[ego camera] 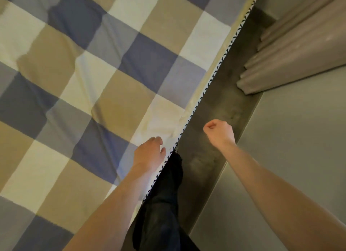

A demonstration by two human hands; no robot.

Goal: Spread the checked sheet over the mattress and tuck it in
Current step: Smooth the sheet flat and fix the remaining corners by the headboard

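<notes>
The checked sheet [104, 78], in blue, tan, grey and cream squares, lies spread over the mattress and fills the left of the view, with a few creases. The mattress edge [215, 76], trimmed in a black-and-white pattern, runs diagonally from top right to bottom centre. My left hand [148, 153] rests on the sheet right at that edge, fingers bent downward against the cloth. My right hand [219, 131] hovers over the dark floor strip beside the bed, curled into a fist with nothing in it.
A narrow dark floor gap [224, 104] separates the bed from a grey wall [292, 157]. A pleated beige curtain [292, 50] hangs at the upper right. My dark-trousered leg [164, 204] stands against the mattress side.
</notes>
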